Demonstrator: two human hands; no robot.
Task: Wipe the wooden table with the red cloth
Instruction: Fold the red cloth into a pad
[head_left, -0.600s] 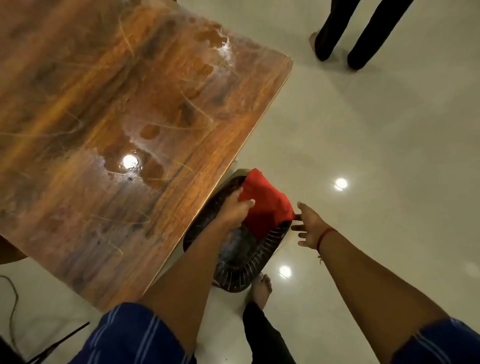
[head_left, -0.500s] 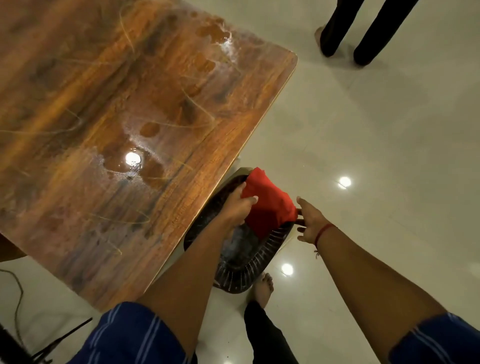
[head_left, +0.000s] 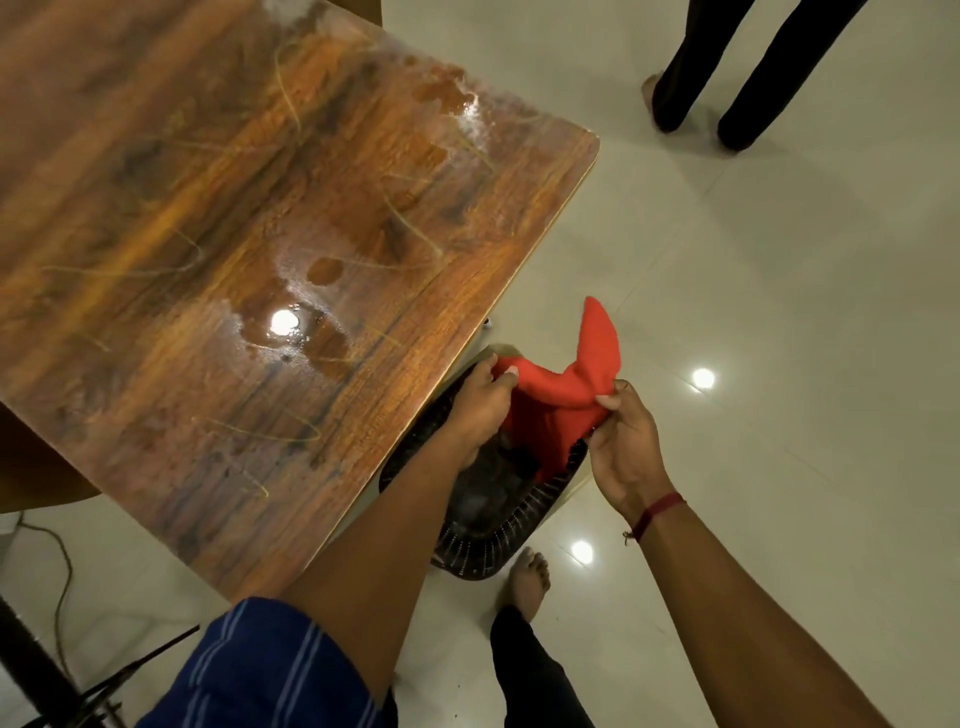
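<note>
The wooden table fills the upper left, its glossy top wet with puddles and streaks near the right edge. Beside that edge, over a black basket on the floor, both hands hold the red cloth. My left hand grips the cloth's left end close to the table edge. My right hand pinches its right side between thumb and fingers. One corner of the cloth sticks up; its lower part hangs into the basket.
Another person's dark-trousered legs stand on the white tiled floor at the upper right. My bare foot is just below the basket. A cable and dark rods lie on the floor at the lower left.
My right hand, open beside the cloth before, has closed on its right side. The cloth is now stretched between both hands with a corner raised.
</note>
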